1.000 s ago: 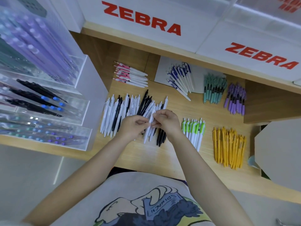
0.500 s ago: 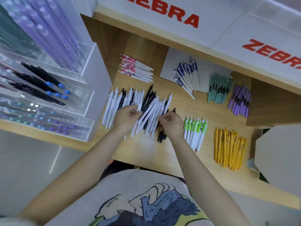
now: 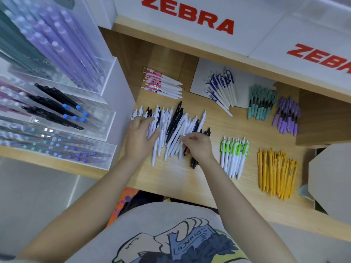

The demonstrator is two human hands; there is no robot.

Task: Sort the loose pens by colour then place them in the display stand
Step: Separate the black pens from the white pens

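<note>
Pens (image 3: pixel 176 130) lie lengthwise away from body under both hands; left hand (image 3: pixel 141 138) flat, fingers apart; right hand (image 3: pixel 198 145) fingers pinched on white pen (image 3: pixel 175 147)

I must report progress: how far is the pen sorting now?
Done: six groups lie sorted: pink, blue, teal, purple, green, yellow. In hand: left hand and right hand work the mixed pile of black and white pens. Left: splitting it, then loading the stand.
</note>
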